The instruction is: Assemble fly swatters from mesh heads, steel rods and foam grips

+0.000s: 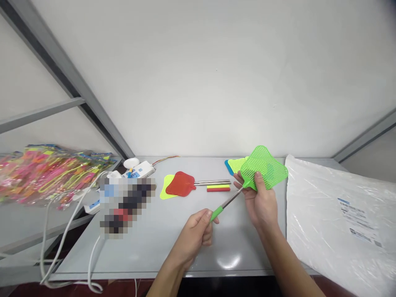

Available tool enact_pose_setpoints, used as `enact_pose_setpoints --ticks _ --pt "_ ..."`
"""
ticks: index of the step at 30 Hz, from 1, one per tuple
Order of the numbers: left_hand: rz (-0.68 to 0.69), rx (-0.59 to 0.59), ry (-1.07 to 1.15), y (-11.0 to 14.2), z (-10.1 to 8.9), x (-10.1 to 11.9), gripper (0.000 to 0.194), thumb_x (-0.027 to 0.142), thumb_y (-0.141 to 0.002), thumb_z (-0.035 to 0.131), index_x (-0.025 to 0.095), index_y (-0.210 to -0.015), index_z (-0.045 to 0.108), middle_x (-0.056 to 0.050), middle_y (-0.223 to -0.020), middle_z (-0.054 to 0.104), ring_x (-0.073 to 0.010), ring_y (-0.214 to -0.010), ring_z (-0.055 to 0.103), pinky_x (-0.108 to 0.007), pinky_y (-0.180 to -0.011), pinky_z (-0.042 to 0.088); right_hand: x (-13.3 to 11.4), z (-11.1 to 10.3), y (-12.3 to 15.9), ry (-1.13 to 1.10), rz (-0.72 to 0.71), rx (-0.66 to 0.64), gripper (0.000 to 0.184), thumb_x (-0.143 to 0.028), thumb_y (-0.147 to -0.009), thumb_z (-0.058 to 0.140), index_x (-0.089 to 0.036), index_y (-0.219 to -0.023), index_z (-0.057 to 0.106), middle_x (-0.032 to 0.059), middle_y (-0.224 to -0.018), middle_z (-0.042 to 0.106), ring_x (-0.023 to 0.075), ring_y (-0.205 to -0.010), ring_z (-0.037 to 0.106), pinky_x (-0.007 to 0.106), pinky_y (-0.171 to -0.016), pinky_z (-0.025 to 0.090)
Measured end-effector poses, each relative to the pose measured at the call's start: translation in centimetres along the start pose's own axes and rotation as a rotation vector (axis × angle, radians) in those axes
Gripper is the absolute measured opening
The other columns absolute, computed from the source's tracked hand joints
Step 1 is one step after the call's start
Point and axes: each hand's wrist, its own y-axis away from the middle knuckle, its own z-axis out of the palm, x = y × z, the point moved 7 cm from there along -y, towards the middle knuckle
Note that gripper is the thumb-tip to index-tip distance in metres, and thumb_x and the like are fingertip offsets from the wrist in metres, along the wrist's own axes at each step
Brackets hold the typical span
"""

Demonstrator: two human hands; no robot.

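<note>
A green fly swatter (pixel 261 161) with a perforated head is held above the table in both hands, tilted up to the right. Its green grip is wrapped by the fingers of my left hand (pixel 196 229). My right hand (pixel 262 202) pinches the swatter's head near its lower edge, where the metal rod joins. Behind the right hand lie a yellow-green swatter head (pixel 235 165) and a blue one (pixel 228 166), partly hidden. Left of them rest a red fly swatter (pixel 181 184) and a yellow one (pixel 167 187), with metal rods beside red and yellow grips (pixel 218 189).
A large white plastic bag (pixel 321 206) with a printed label covers the table's right side. On the left are a power strip (pixel 140 170), white cables (pixel 46 243), a blurred-out object (pixel 128 206) and a pile of colourful packaged items (pixel 55 173). A wall (pixel 216 82) stands behind.
</note>
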Motion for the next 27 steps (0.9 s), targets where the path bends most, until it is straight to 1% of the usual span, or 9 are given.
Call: enact_pose_setpoints --ticks 4,6,8,11,13,16,18,22,27 --pt "-0.059 -0.097 0.208 -2.8 4.4 -2.2 0.04 0.056 -0.091 0.049 0.017 -0.085 0.054 0.01 -0.056 0.024 -0.0047 -0.045 0.017 -0.021 -0.048 0.022 1.4 0.3 1.7 0.213 0.139 -0.224 0.036 -0.044 -0.084 0.065 -0.017 -0.108 0.061 0.009 -0.098 0.073 0.0227 -0.092 0.07 0.038 -0.082 0.054" --pt "-0.031 -0.075 0.172 -4.1 6.2 -2.7 0.04 0.058 -0.09 0.049 0.018 -0.096 0.056 0.007 -0.061 0.037 -0.0076 -0.049 0.034 -0.022 -0.051 0.032 2.4 -0.2 2.9 0.372 0.211 -0.315 0.037 -0.045 -0.086 0.062 -0.02 -0.112 0.057 0.0056 -0.088 0.072 0.0203 -0.082 0.069 0.035 -0.076 0.054" --pt "0.042 -0.108 -0.064 -4.8 7.6 -2.4 0.039 0.054 -0.09 0.051 0.019 -0.106 0.058 -0.001 -0.078 0.054 -0.0149 -0.07 0.053 -0.028 -0.064 0.043 1.8 -2.1 3.1 0.537 0.165 -0.262 0.037 -0.048 -0.09 0.053 -0.021 -0.115 0.054 0.0004 -0.071 0.067 0.0185 -0.068 0.065 0.032 -0.065 0.052" --pt "0.257 -0.087 -0.53 -4.8 7.4 0.0 0.03 0.042 -0.093 0.05 0.021 -0.111 0.062 -0.008 -0.11 0.06 -0.0227 -0.104 0.054 -0.036 -0.093 0.042 -1.9 -5.9 1.5 0.863 -0.023 -0.034 0.042 -0.051 -0.091 0.048 -0.022 -0.122 0.051 -0.0045 -0.057 0.053 0.0177 -0.052 0.055 0.029 -0.051 0.044" --pt "0.376 -0.015 -0.745 -4.5 5.7 2.1 0.028 0.037 -0.095 0.046 0.022 -0.113 0.061 -0.009 -0.118 0.058 -0.0235 -0.11 0.052 -0.038 -0.1 0.038 -4.2 -8.0 0.1 1.077 -0.085 0.064 0.047 -0.051 -0.091 0.047 -0.021 -0.127 0.044 -0.0044 -0.059 0.054 0.0185 -0.05 0.053 0.029 -0.05 0.041" --pt "0.51 0.143 -0.936 -3.8 1.7 5.4 0.025 0.034 -0.097 0.041 0.023 -0.103 0.063 -0.008 -0.115 0.06 -0.0236 -0.112 0.052 -0.039 -0.1 0.039 -5.2 -9.5 -1.9 1.341 -0.052 0.057 0.041 -0.046 -0.093 0.04 -0.018 -0.122 0.038 0.0014 -0.073 0.062 0.021 -0.06 0.06 0.031 -0.056 0.041" --pt "0.566 0.282 -1.073 -3.1 -1.6 7.4 0.024 0.035 -0.096 0.043 0.023 -0.102 0.063 -0.007 -0.113 0.061 -0.0243 -0.111 0.053 -0.039 -0.098 0.041 -4.7 -9.7 -2.9 1.526 -0.017 0.037 0.033 -0.043 -0.095 0.035 -0.018 -0.115 0.041 0.0054 -0.078 0.064 0.0231 -0.065 0.062 0.031 -0.058 0.04" --pt "0.643 0.506 -1.334 -1.1 -7.3 10.1 0.023 0.036 -0.094 0.046 0.021 -0.101 0.063 -0.007 -0.109 0.062 -0.0264 -0.108 0.054 -0.041 -0.097 0.04 -2.5 -9.3 -4.1 1.861 0.012 -0.013 0.03 -0.039 -0.096 0.029 -0.018 -0.109 0.045 0.0061 -0.068 0.062 0.0268 -0.063 0.062 0.032 -0.055 0.035" --pt "0.711 0.695 -1.449 1.0 -11.3 10.5 0.021 0.033 -0.093 0.046 0.019 -0.095 0.063 -0.009 -0.104 0.062 -0.028 -0.102 0.053 -0.044 -0.093 0.039 -0.8 -8.2 -4.7 1.998 -0.038 -0.081 0.024 -0.034 -0.096 0.031 -0.018 -0.1 0.049 0.0114 -0.087 0.065 0.0272 -0.075 0.064 0.033 -0.058 0.037"
